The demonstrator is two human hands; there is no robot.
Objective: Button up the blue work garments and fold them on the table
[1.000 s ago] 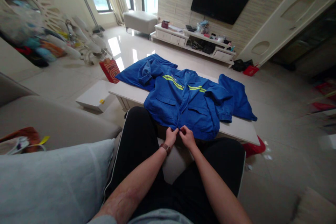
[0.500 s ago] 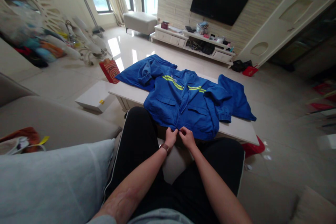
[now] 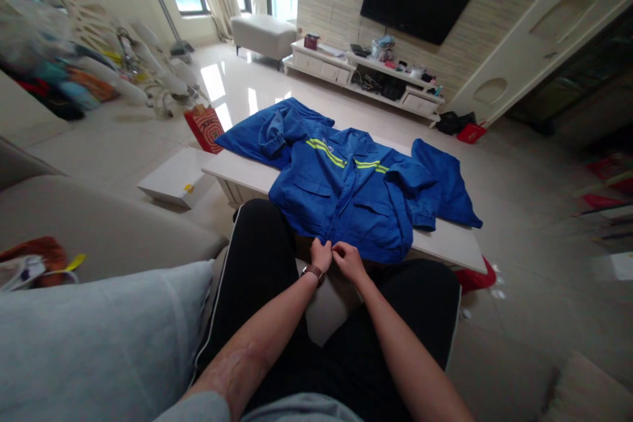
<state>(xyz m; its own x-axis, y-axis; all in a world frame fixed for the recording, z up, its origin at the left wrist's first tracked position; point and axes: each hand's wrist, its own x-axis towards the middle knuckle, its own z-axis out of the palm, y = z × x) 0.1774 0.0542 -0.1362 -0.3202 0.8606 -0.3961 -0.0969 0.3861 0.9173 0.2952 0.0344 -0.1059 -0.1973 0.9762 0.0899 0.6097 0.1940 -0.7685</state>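
A blue jacket (image 3: 316, 194) with yellow-green stripes lies front side up on a white table (image 3: 247, 173), its lower edge hanging over the near side. At the bottom of its front opening, my left hand (image 3: 321, 256), with a brown watch on the wrist, pinches the hem. Close beside it on the right, my right hand (image 3: 349, 260) has its fingers pressed together at the same hem. The small part between the fingertips is too tiny to make out. More blue cloth (image 3: 442, 181) lies under the sleeves at both ends of the table.
My knees are against the near side of the table. A white box (image 3: 173, 177) and a red patterned bag (image 3: 204, 128) stand on the floor at the left. Beyond are a low TV cabinet (image 3: 316, 67) and a grey bench (image 3: 264, 33). A pale cushion (image 3: 109, 336) lies at my left.
Both hands have shifted very slightly to the left, still together at the hem. The camera view has moved a little; the jacket lies as before.
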